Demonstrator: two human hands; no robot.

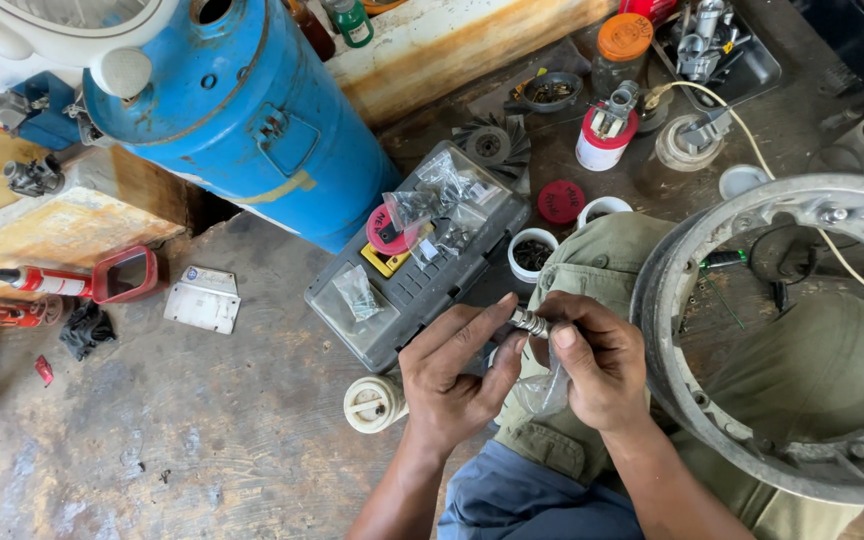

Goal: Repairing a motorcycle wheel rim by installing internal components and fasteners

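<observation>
Hands meet over the lap, with parts spread on the floor around them.

The left hand (452, 375) and right hand (592, 365) touch at a small metal part (529, 321) held between them, above the knee. A wheel rim (672, 330) rests on the lap to their right. A flat case (417, 270) lies on the floor (182, 430) behind the hands, small bags (432, 200) on top of it; a gas cylinder (242, 110) lies behind the case. A small cup (532, 253) sits just right of the case.
</observation>
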